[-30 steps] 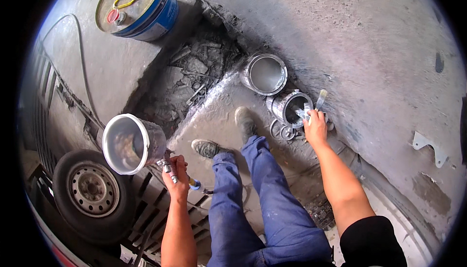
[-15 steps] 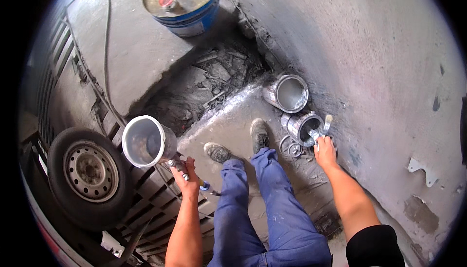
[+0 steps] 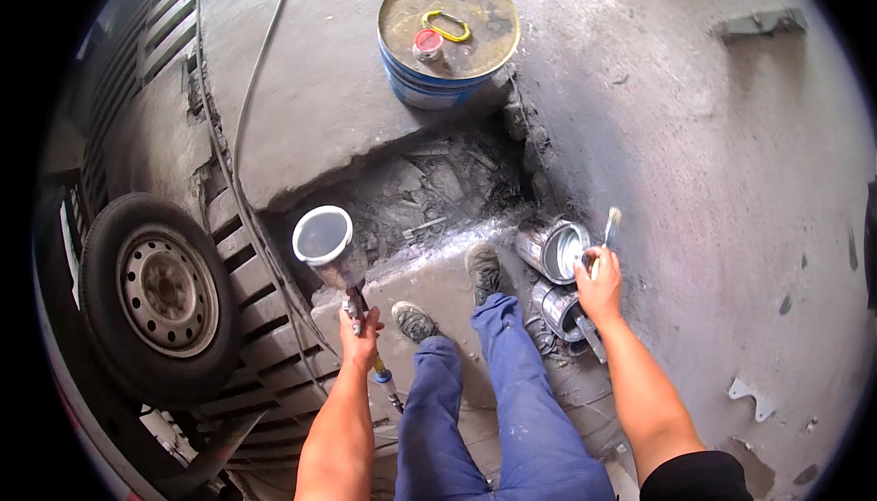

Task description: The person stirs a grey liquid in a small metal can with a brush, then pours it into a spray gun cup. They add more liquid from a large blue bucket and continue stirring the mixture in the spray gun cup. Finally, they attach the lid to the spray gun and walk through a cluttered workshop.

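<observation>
My left hand (image 3: 359, 338) is closed round the handle of a spray gun (image 3: 353, 307). A pale plastic cup (image 3: 334, 259) with a white rim sits on top of the gun, its mouth uncovered, and a hose fitting hangs below my hand. My right hand (image 3: 598, 287) grips a paintbrush (image 3: 612, 224), pale bristles pointing up, beside the mouth of the farther metal can (image 3: 541, 243). Bright silvery stuff shows inside that can. Whether my fingers hold anything besides the brush cannot be made out. A nearer metal can (image 3: 551, 307) lies tilted below, with a flat strip (image 3: 591, 340) at its mouth.
A blue drum (image 3: 429, 90) with a yellow handle and red cap stands beyond a rubble-filled pit (image 3: 429, 181). On the left, a wheel (image 3: 164, 291) leans by slatted grating (image 3: 260, 346) and a long hose (image 3: 239, 126). A metal bracket (image 3: 751, 399) lies at the right.
My right hand has moved with the brush from the nearer can to the farther one. The view has shifted, and the spray gun's cup now appears farther from me and more upright.
</observation>
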Demonstrator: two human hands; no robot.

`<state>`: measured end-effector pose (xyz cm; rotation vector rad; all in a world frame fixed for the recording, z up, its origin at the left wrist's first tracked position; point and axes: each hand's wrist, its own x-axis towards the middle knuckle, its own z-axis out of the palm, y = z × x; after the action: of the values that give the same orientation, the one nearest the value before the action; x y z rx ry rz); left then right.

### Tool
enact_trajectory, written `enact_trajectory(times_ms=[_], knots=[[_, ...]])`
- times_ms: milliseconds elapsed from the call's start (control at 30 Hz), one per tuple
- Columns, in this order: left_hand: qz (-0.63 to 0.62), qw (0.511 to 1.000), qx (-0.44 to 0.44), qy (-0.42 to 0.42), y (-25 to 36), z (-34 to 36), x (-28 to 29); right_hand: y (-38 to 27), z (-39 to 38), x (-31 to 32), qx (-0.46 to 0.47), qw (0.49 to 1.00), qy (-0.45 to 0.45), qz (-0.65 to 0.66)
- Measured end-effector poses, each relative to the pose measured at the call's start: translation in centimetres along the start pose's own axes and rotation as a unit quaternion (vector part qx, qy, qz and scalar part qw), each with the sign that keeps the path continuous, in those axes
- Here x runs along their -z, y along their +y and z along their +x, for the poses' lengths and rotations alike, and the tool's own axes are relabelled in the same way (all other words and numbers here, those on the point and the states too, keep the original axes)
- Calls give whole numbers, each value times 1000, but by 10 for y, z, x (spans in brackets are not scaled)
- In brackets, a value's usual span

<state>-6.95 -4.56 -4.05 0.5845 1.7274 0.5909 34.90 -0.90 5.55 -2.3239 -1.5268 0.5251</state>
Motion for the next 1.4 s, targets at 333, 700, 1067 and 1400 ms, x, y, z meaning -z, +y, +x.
enact_trajectory(times_ms=[333, 700, 1067, 1400], knots=[[32, 991, 7, 129, 2, -23, -21, -95, 212, -50, -19, 904, 32, 427], [164, 952, -220, 136, 5, -51, -51, -123, 346, -125, 71, 961, -33, 266], [165, 954, -229, 99, 23, -50, -61, -123, 402, -102, 340, 938, -65, 1], [160, 969, -170, 75, 35, -50, -59, -127, 410, -77, 410, 906, -23, -104]])
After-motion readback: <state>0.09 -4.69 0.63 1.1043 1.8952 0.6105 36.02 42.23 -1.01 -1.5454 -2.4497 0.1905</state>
